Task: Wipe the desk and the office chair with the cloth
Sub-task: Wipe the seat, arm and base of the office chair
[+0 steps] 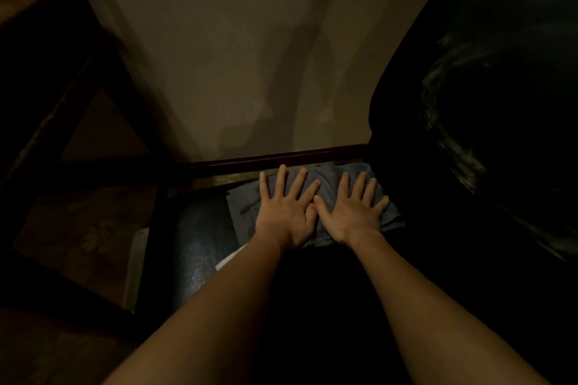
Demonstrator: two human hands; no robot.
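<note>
A: Where's the cloth [328, 184] right now?

B: Low in the view, around six o'clock from centre, spread on a dark surface, probably the chair seat [200, 247], though it's too dim to be sure. The wall [250, 40] rises at twelve o'clock, and a dark chair back [484, 103] at three.

A: And the hands?

B: Left hand [286, 212] and right hand [352, 216] lie flat on it, side by side, thumbs touching. Neither grip closes on anything; fingers splayed wide, palms pressing.

A: How will it handle?

B: I'd guess soft, light, floppy. It will bunch if pushed by one edge. Better to keep palms on its middle, or pinch a folded corner.
</note>
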